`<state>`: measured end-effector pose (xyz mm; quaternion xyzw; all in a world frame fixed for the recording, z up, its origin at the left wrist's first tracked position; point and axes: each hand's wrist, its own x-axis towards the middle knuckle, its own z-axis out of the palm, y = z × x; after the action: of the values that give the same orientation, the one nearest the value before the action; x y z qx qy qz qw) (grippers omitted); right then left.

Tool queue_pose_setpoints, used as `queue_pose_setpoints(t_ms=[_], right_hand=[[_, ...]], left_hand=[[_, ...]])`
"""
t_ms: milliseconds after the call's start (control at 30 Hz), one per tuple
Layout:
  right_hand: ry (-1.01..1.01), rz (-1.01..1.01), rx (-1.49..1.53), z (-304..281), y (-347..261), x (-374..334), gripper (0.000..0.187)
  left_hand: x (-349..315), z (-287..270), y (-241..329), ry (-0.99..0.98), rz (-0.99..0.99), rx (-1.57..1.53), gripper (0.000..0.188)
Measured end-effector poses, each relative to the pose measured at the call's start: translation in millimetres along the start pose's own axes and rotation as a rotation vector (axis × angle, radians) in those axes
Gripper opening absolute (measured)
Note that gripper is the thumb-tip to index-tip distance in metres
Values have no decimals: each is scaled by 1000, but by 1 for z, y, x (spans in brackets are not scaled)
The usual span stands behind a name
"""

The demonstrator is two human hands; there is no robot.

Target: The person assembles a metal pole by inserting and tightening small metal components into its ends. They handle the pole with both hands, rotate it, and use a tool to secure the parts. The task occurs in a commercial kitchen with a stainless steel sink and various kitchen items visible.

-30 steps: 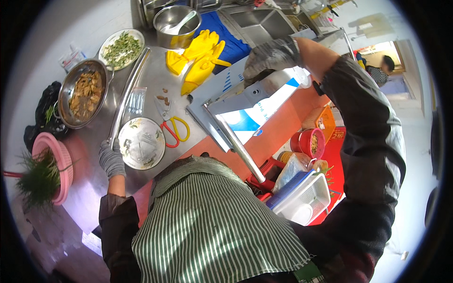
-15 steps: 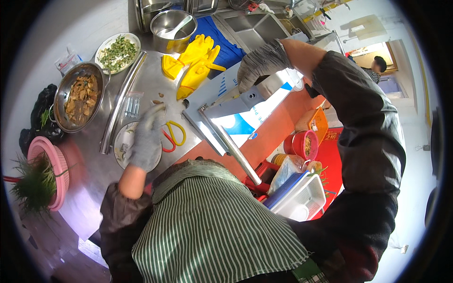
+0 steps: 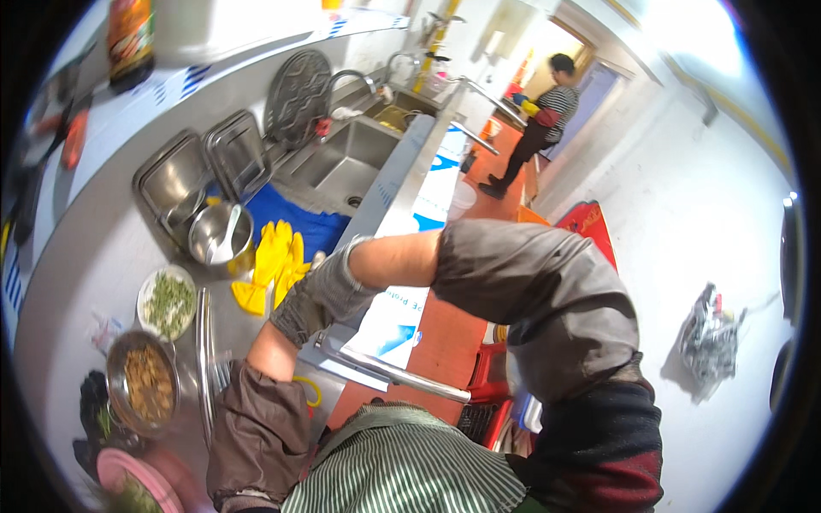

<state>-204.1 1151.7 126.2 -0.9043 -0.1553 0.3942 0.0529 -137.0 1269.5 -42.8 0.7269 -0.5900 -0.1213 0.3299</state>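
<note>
My left hand (image 3: 299, 315) and my right hand (image 3: 340, 278), both in grey knit gloves, meet over the counter beside the yellow rubber gloves (image 3: 272, 265). Their fingers overlap and blur, so I cannot see what lies between them. Just below my hands is a metal panel (image 3: 389, 329) with blue-and-white film, fronted by a metal bar (image 3: 402, 374). A yellow loop of a scissors handle (image 3: 313, 392) shows beside my left sleeve; the rest is mostly hidden.
Left lie a plate of chopped greens (image 3: 168, 301), a pan of brown food (image 3: 148, 383) and a pink basket (image 3: 137, 470). Behind are a steel pot (image 3: 214, 248), a blue cloth (image 3: 291, 218) and a sink (image 3: 346, 158). Another person (image 3: 547, 111) stands at the far right.
My right hand has left the metal panel and come left. My left hand has risen from the plate near the scissors to meet it. The view has tilted up, showing more of the room.
</note>
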Motion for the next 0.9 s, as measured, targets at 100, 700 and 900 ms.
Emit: queue_pose_setpoints(t_ms=[100,700,900], right_hand=[[116,50,-44,10,-8,-5,24],[695,-156,27,58,-1,-4,18],[669,-226,101,57,-3,-3,17]], left_hand=[[3,-2,-2,-27,-22,-55,58],[15,3,7,-64,-163,-878,46],[11,31,5,-105,-334,-1678,43]])
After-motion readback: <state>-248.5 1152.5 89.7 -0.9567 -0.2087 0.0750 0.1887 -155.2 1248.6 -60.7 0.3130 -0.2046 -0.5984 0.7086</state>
